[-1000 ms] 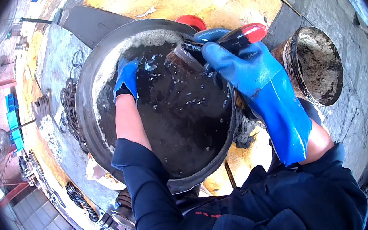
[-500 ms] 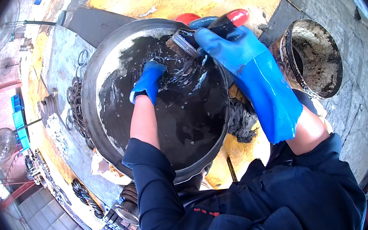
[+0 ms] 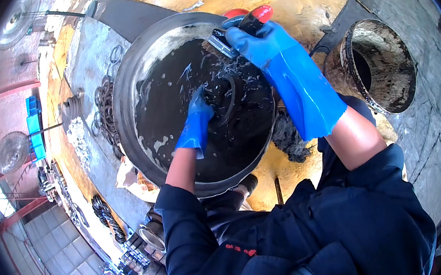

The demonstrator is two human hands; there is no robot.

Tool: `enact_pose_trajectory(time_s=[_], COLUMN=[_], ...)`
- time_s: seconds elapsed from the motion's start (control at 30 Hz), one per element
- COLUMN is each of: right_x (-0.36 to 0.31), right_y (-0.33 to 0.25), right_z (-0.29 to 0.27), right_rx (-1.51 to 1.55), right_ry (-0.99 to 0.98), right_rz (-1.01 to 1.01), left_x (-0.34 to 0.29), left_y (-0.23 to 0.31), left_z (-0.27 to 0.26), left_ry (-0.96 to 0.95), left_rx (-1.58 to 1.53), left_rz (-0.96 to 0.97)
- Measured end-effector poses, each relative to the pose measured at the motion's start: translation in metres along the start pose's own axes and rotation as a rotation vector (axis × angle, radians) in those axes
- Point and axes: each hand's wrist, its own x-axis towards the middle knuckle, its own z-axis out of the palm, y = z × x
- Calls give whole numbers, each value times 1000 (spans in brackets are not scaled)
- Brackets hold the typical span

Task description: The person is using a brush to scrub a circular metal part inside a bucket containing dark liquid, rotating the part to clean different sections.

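A wide round tub [image 3: 123, 102] holds dark, oily liquid [image 3: 189, 149]. My left hand [image 3: 197, 117], in a blue rubber glove, is at the liquid's surface, its fingers closed on a dark, wet ring [image 3: 234, 101] that rises partly out of the liquid. The rest of the ring is hidden below the surface. At the far right rim my right hand [image 3: 267, 46], also blue-gloved, grips a flat paintbrush with a black, red-tipped handle [image 3: 262, 13]. Its metal ferrule [image 3: 221, 44] and bristles hang over the liquid, apart from the ring.
A grimy open drum [image 3: 356, 69] lies right of the tub. Dark rags or sludge [image 3: 290, 138] sit against the tub's near right side. Several dark rings [image 3: 104, 104] are heaped on the left. Something red [image 3: 236, 13] stands behind the far rim. Metal parts [image 3: 142, 258] lie near left.
The ring has come partly out of the liquid in my left hand, which was dipped in before. My right hand has shifted slightly up and left with the brush. The view has moved a little.
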Motion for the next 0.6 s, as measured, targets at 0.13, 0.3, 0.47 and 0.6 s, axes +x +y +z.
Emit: enact_pose_trajectory(time_s=[0.13, 0.3, 0.47, 0.6], right_x=[-1, -5, 5, -2], right_y=[-6, -1, 26, 17], right_z=[0, 13, 12, 22], right_rx=[-20, -89, -43, -199], right_ry=[12, -60, -59, -75], right_rz=[50, 37, -51, -23], left_x=[-41, -81, -106, -135], left_y=[-10, -65, -64, -100], left_z=[2, 8, 4, -11], left_ry=[79, 66, 11, -124], left_rx=[-34, -17, -51, -103], left_rz=[-37, -227, -408, -177])
